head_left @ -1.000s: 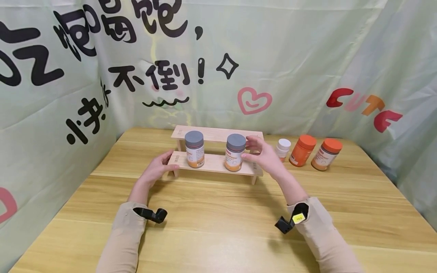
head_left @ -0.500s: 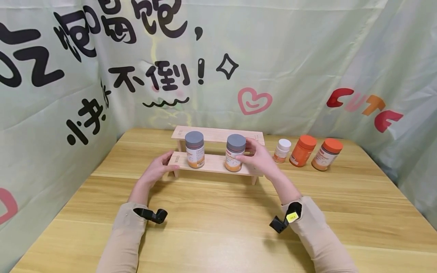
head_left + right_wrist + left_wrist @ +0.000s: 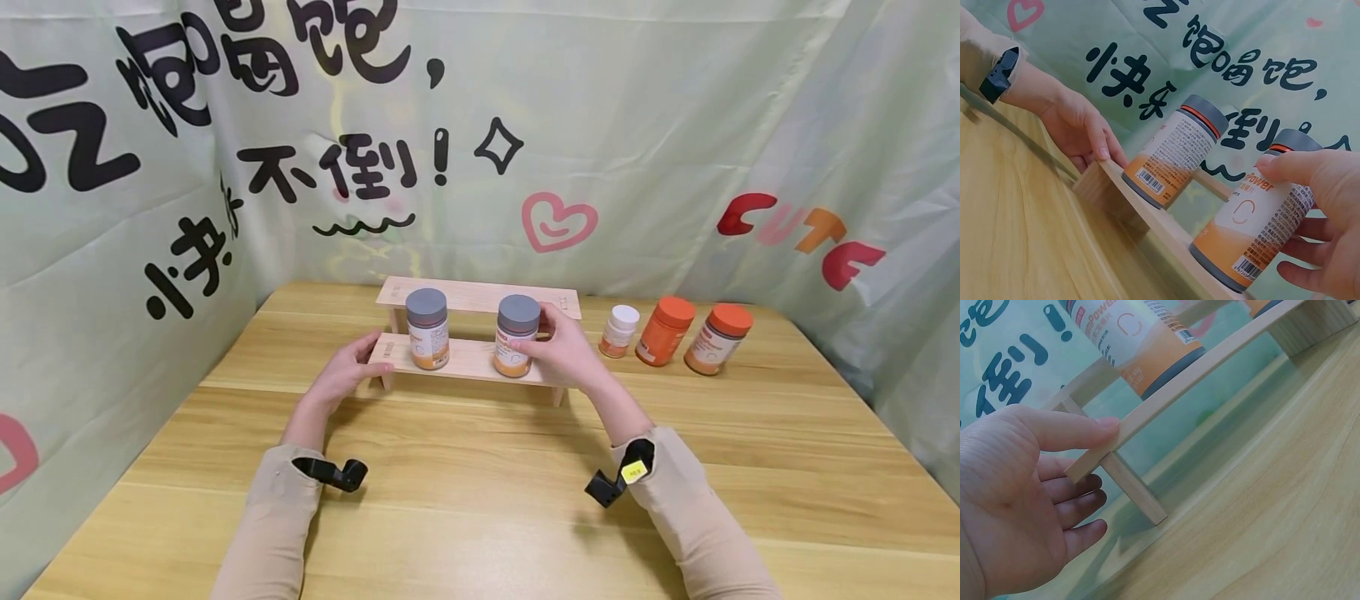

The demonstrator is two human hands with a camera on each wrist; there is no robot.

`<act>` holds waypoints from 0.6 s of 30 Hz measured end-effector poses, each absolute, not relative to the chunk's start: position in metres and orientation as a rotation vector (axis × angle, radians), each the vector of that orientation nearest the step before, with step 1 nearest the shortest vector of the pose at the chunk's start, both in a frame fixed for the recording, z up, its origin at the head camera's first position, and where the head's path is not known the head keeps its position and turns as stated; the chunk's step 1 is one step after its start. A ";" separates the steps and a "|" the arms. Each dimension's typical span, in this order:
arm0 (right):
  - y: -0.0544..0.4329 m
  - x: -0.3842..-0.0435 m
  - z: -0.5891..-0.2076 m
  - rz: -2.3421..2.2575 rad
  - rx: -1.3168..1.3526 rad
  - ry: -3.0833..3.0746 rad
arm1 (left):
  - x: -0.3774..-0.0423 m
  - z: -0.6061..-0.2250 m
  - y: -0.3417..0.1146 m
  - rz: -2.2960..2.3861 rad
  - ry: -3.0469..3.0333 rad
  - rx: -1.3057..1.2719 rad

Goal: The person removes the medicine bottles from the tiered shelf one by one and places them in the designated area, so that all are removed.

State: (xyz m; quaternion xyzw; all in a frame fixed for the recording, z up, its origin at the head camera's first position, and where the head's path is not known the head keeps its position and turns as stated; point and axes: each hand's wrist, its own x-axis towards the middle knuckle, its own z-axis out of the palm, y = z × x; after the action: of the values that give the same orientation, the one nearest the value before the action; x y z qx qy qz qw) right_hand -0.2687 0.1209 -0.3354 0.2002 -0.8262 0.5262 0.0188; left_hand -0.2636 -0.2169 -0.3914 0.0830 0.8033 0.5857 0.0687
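Observation:
A two-tier wooden rack [image 3: 471, 360] stands on the table. Two pill bottles with grey caps stand upright on its lower tier. My left hand [image 3: 348, 367] pinches the left end of that tier, thumb [image 3: 1104, 430] on the front edge and the other fingers curled below and behind. My right hand [image 3: 564, 350] holds the right-hand bottle [image 3: 512, 333]; its thumb lies across the label and the other fingers reach behind the bottle, as the right wrist view shows. The left-hand bottle [image 3: 428, 330], with an orange and white label, is untouched by either hand.
Right of the rack stand a small white-capped bottle [image 3: 619, 331], an orange bottle [image 3: 665, 332] and an orange-capped bottle [image 3: 717, 340]. The rack's upper tier [image 3: 480, 295] rises behind the lower one. A printed cloth [image 3: 637, 150] hangs behind the wooden table [image 3: 465, 492].
My right hand has moved left onto the right-hand bottle, its thumb now over the label. The small white-capped bottle shows fully. My left hand has stayed on the rack.

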 end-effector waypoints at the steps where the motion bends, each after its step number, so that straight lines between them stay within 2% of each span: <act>1: 0.121 -0.268 -0.335 1.625 0.622 -2.566 | -0.264 -0.391 -0.217 1.764 2.419 0.249; 18: 0.127 -0.249 -0.319 1.612 0.615 -2.555 | -0.264 -0.391 -0.218 1.767 2.423 0.238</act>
State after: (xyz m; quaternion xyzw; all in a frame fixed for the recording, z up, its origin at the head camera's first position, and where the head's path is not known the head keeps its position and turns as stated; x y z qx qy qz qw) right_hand -0.2492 0.1269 -0.3192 0.1995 -0.8283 0.5228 0.0294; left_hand -0.2635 -0.2178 -0.3907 0.0790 0.8037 0.5860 0.0669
